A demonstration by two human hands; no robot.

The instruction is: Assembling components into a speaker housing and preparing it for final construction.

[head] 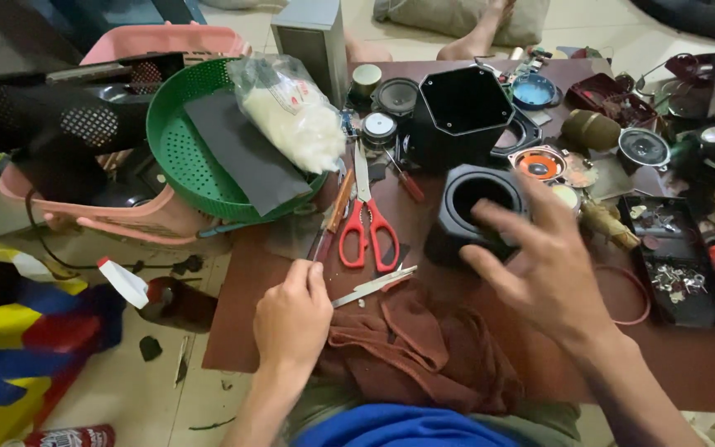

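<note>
At the centre of the low brown table [688, 364], the right hand [552, 269] hovers with fingers spread and released over a black hexagonal speaker housing with a round opening [469, 217]. At eight o'clock from it, the left hand [291, 319] pinches its fingers around the end of a thin dark tool [318, 246], though the grip is partly hidden. Red-handled scissors [366, 219] lie at one o'clock from the left hand, a rumpled brown cloth [424, 352] at four o'clock, and a green round plastic basket [200, 149] at eleven o'clock.
</note>
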